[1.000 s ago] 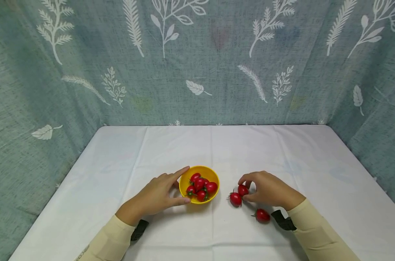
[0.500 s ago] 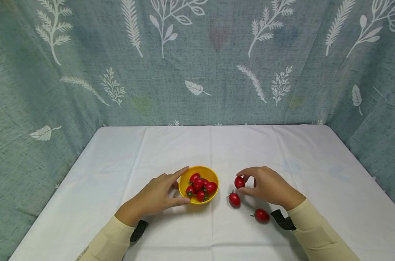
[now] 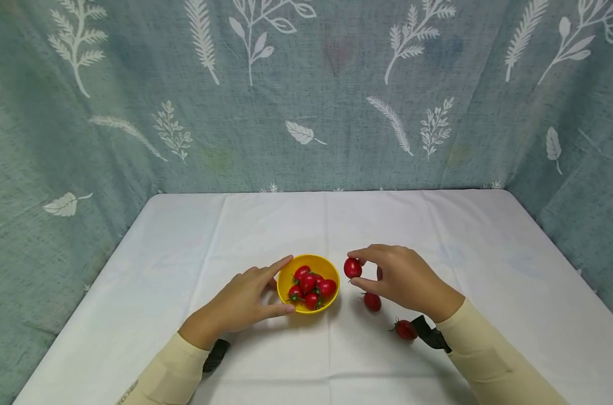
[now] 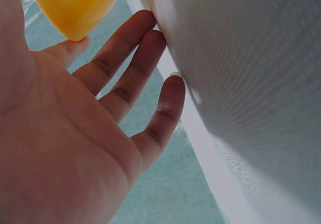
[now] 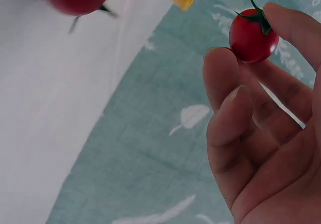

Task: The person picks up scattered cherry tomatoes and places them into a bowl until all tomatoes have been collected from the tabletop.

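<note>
A yellow bowl [image 3: 314,262] stands mid-table with several small red tomatoes [image 3: 309,283] in it. My left hand [image 3: 235,304] rests its straight thumb and index finger against the bowl's left side. In the left wrist view, the other fingers stretch loosely below the bowl [image 4: 77,8]. To the bowl's right, my right hand [image 3: 405,278] pinches one cherry tomato [image 3: 353,268] between thumb and fingertips, above the table. The right wrist view shows this tomato [image 5: 253,38] with its green stem cap. Two more tomatoes lie loose, one [image 3: 372,302] under the hand, the other [image 3: 405,329] by the wrist.
A white cloth [image 3: 256,225] covers the table, lightly creased. A blue-green curtain [image 3: 266,140] with white leaf prints hangs behind and along both sides. Each wrist wears a black strap, such as the right strap [image 3: 431,334].
My right hand has lifted a tomato off the table and carried it left and away from me, close to the bowl's right rim. My left hand and the bowl have stayed put.
</note>
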{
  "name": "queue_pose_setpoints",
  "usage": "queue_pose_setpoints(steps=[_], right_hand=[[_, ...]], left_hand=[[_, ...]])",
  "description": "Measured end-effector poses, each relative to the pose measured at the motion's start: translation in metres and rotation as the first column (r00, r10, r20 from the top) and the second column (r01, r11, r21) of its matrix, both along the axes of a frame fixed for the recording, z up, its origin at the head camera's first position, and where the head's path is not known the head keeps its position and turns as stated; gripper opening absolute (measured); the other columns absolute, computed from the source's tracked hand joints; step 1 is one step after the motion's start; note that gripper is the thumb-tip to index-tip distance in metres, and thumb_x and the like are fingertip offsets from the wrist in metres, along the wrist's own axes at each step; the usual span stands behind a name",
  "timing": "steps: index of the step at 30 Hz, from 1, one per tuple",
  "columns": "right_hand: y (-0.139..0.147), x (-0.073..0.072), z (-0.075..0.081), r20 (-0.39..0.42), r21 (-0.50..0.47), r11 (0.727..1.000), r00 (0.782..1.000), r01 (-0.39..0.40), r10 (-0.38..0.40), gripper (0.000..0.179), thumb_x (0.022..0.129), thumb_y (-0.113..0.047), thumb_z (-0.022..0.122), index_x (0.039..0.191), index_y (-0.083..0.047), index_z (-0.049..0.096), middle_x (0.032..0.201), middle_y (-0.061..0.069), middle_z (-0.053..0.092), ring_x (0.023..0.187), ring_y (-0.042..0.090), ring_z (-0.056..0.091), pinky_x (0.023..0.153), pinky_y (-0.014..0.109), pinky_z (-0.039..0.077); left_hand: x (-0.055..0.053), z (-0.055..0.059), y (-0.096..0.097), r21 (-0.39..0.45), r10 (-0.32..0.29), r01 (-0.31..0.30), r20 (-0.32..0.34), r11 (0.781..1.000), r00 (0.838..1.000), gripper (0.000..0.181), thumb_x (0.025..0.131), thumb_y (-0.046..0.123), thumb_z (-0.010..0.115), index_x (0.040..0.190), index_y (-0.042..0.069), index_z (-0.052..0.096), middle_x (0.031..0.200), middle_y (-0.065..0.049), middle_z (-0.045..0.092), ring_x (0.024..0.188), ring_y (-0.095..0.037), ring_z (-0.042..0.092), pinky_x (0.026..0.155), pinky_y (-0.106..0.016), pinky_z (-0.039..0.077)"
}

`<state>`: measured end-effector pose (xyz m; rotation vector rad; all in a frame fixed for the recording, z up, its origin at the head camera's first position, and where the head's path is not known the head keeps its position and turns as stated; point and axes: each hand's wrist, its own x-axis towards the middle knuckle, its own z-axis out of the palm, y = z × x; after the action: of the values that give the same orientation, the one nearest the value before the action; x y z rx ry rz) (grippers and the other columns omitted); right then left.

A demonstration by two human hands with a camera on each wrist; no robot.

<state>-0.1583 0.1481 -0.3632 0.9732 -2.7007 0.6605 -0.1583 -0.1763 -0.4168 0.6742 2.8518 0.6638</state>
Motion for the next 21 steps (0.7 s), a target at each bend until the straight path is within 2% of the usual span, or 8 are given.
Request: queue_pose_setpoints(steps=[3,9,18,21], right_hand=[[-0.010,-0.005,0.002,0.004,0.028,0.999,1.000,-0.030,0.030,0.039,0.083,-0.028,0.083,0.118,-0.016,0.072,0.098,-0.008,0.072,0.059,-0.004,0.048,0.060,0.017,0.046],[-0.029,-0.016,-0.001,0.022,0.103,0.991,0.996,-0.090,0.088,0.032,0.085,-0.028,0.080,0.115,-0.018,0.073,0.100,-0.009,0.072,0.074,0.004,0.060,0.072,0.024,0.052],[-0.052,-0.025,-0.004,0.132,0.188,0.979,0.990,-0.079,0.055,0.038,0.088,-0.028,0.076,0.125,-0.019,0.069,0.114,-0.002,0.072,0.100,0.017,0.070,0.086,0.036,0.056],[-0.057,-0.027,-0.007,0.150,0.202,0.975,0.987,-0.088,0.058,0.038,0.089,-0.026,0.074,0.126,-0.017,0.069,0.115,0.000,0.072,0.098,0.017,0.069,0.085,0.036,0.057]], left_hand=[[0.000,0.001,0.000,-0.003,-0.001,0.001,0.002,1.000,1.000,0.096,0.078,0.075,0.065,0.158,0.036,0.028,0.102,0.011,0.068,0.098,-0.013,0.054,0.089,-0.043,0.044],[0.001,0.000,0.001,-0.005,0.004,-0.004,0.019,1.000,1.000,0.095,0.078,0.075,0.066,0.157,0.038,0.028,0.102,0.013,0.068,0.100,-0.013,0.055,0.095,-0.046,0.043],[0.001,0.000,-0.001,0.002,-0.020,0.020,-0.003,1.000,1.000,0.095,0.080,0.075,0.064,0.158,0.035,0.028,0.104,0.010,0.070,0.100,-0.015,0.056,0.088,-0.043,0.045],[0.001,0.000,-0.003,0.002,-0.019,0.019,-0.002,1.000,1.000,0.095,0.080,0.076,0.063,0.158,0.036,0.027,0.105,0.010,0.071,0.100,-0.015,0.056,0.088,-0.042,0.045]])
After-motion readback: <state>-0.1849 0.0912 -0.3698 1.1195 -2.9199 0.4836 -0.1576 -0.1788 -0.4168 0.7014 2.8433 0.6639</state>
